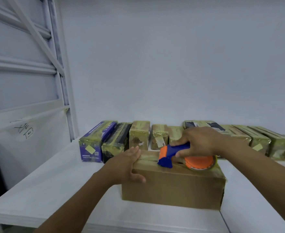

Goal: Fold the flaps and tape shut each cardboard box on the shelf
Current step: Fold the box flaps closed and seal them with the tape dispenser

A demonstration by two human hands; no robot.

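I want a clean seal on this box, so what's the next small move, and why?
Probably draw the tape dispenser leftward along the top of the cardboard box toward the left hand. The right hand grips its handle, nose down mid-top, and the left hand braces the box's left end.

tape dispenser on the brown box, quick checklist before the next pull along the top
1. Grip: the right hand grips the tape dispenser by its blue handle: ok.
2. Contact: the dispenser's blue head sits on top of the cardboard box: ok.
3. Bracing: the left hand steadies the box's left end, fingers on top, thumb on the front face: ok.
4. Flaps: the top lies flat and closed: ok.
5. Tape stuck down under the roll: cannot tell, the roll hides it.
6. Support: the box rests on the shelf: ok.
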